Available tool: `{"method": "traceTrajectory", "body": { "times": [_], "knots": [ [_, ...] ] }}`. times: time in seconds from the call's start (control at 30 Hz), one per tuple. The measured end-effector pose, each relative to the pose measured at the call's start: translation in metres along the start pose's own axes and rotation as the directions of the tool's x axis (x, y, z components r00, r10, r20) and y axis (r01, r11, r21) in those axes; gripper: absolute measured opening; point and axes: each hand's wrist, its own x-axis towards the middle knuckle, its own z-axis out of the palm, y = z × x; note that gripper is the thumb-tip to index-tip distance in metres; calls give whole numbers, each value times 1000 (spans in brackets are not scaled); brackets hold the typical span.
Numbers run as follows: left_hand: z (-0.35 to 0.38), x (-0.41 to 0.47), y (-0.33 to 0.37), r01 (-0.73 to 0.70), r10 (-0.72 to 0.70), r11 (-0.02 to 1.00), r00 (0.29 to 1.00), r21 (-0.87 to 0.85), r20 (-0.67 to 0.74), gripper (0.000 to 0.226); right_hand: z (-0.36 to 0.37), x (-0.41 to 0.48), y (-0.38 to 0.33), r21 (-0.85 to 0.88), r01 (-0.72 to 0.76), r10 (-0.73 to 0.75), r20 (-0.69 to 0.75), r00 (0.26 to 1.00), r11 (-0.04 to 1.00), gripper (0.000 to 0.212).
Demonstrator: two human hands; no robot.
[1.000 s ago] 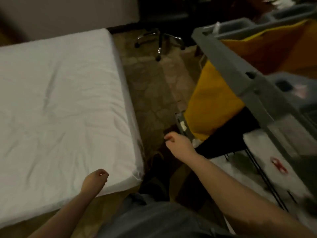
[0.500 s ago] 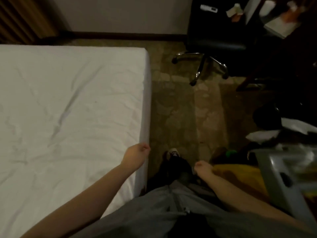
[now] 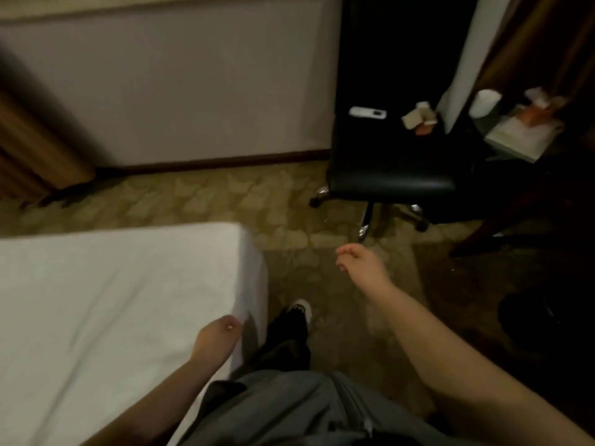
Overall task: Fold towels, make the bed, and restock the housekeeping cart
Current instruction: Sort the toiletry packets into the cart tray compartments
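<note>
Dim light falls on a patterned carpet [image 3: 225, 194] and a pale wall with a dark skirting board. At the lower left stands the bed [image 3: 112, 300], which is the only thing of the task that can be seen. It carries a white sheet, pulled fairly flat over the top and down the near corner, with some soft wrinkles. No pillow, cover or blanket shows on the part in view, so I judge that the bed making is only begun. No towels and no housekeeping cart are in this view, so nothing can be said about how far the folding and the restocking are.

Both hands are free. The left hand [image 3: 217, 336] hangs just at the side edge of the bed, its back to the camera and its fingers loosely curled under. Nothing is seen in it, but the blur does not let me tell if it brushes the sheet. The right hand [image 3: 362, 263] is lifted over the carpet, well apart from the bed, with fingers relaxed and a little bent, and it holds and touches nothing.

Further back is a black office chair [image 3: 386, 175] with a white remote [image 3: 367, 112] on its seat. 1 shoe [image 3: 301, 309] points forward beside the bed.
</note>
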Motion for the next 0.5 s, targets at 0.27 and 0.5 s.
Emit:
{"method": "traceTrajectory", "body": {
  "times": [0.27, 0.5],
  "knots": [
    [2, 192, 248, -507, 422, 819, 850, 269, 315, 21, -114, 102, 14, 136, -165, 205, -377, 903, 977, 19],
    [99, 175, 462, -944, 589, 157, 325, 290, 740, 16, -171, 26, 108, 503, -426, 659, -540, 524, 752, 13]
  ]
}}
